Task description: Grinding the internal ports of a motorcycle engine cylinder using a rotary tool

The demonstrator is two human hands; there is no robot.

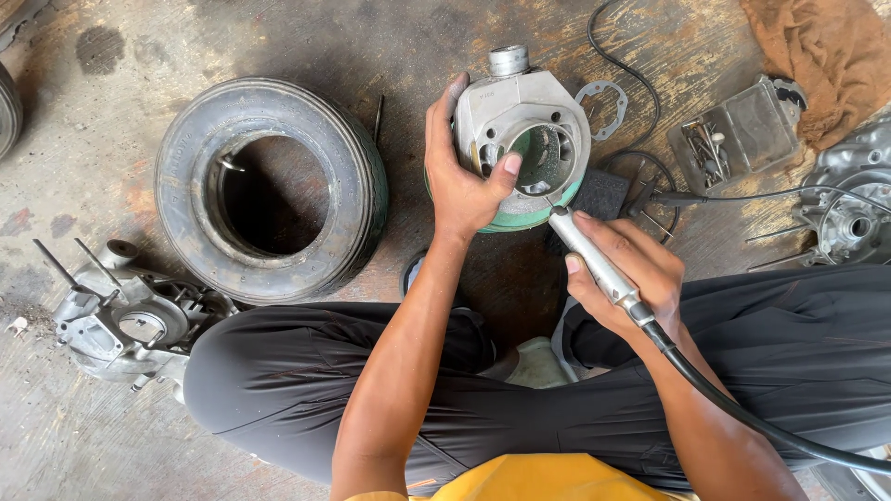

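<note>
Now the left hand [461,181] is clamping the engine cylinder [522,134] while the right hand [626,274], gripping the grinder handpiece [591,260], is angling its tip up-left into the bore.

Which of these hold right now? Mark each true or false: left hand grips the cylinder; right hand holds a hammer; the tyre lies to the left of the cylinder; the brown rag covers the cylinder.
1. The left hand grips the metal cylinder. True.
2. The right hand holds a hammer. False: it holds a slim rotary tool on a black flexible shaft, tip at the cylinder's bore.
3. The tyre lies left of the cylinder. True.
4. The brown rag covers the cylinder. False: it lies apart, at the top right.
</note>
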